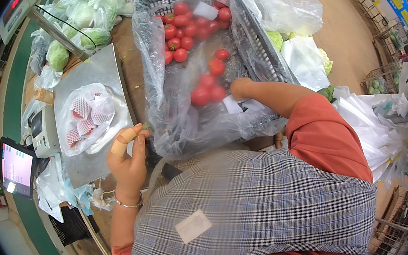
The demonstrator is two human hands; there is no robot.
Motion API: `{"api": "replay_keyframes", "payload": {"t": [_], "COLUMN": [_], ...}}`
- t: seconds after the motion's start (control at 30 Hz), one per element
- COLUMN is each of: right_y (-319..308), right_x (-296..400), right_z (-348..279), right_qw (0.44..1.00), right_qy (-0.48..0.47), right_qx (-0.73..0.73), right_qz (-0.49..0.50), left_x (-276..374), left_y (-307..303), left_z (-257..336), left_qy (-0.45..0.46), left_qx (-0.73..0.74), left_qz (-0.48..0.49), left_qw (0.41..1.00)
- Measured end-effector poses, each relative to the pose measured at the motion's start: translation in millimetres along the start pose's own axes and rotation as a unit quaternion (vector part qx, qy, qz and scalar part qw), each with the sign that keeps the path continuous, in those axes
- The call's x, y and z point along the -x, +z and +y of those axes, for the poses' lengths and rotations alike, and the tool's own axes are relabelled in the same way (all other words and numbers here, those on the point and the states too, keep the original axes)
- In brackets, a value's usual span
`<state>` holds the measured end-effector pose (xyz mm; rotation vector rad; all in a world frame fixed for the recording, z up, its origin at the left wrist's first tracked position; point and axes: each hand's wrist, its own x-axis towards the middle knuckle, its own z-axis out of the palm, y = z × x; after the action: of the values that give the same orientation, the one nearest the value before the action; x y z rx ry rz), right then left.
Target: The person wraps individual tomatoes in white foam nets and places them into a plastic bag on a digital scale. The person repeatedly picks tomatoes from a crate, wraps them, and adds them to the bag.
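Observation:
A black plastic crate (270,57), lined with clear plastic film, stands in front of me with several red tomatoes (187,43) inside, most at its far left. My right hand (241,87) reaches into the crate's near right part, beside a lower cluster of tomatoes (208,88); its fingers are hidden. My left hand (131,145) is raised between the crate and a metal scale plate (111,70), thumb and forefinger pinched on a small green bit (146,126). Tape wraps one of its fingers. On the scale plate lies a clear bag of fruit in foam nets (88,115).
Bagged cabbages (90,11) lie at the far left. A label printer (43,132) and a touch screen (18,167) stand left of the scale. White plastic bags (374,132) hang at the right, near a cabbage in a bag (305,60).

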<state>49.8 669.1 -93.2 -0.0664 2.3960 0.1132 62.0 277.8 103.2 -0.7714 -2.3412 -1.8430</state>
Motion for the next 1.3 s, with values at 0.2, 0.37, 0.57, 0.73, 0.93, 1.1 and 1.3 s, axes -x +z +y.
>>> {"api": "replay_keyframes", "payload": {"t": [0.2,0.37,0.57,0.73,0.93,1.1,1.3], "right_y": [-113,-150,-141,-146,-167,-193,-134], "right_x": [71,124,139,137,121,69,-152], "right_z": [-17,-91,-103,-98,-99,-67,95], "right_qw": [0.996,0.929,0.78,0.707,0.766,0.778,0.882], "right_qy": [0.005,-0.299,-0.358,-0.297,-0.386,-0.385,0.048], "right_qx": [-0.076,-0.154,-0.51,-0.642,-0.512,-0.488,-0.303], "right_qz": [0.054,0.152,0.055,-0.026,-0.045,-0.093,0.357], "left_x": [0,-34,-35,-31,-35,-41,-39], "left_y": [-8,32,47,61,64,59,80], "left_z": [11,45,35,20,26,10,-23], "left_qy": [0.034,0.299,0.308,0.417,0.308,0.193,-0.092], "left_qx": [-0.006,-0.149,-0.208,-0.255,-0.39,-0.312,0.014], "left_qz": [-0.03,-0.207,-0.287,-0.221,-0.33,-0.369,-0.164], "left_qw": [0.999,0.919,0.883,0.844,0.802,0.854,0.982]}}
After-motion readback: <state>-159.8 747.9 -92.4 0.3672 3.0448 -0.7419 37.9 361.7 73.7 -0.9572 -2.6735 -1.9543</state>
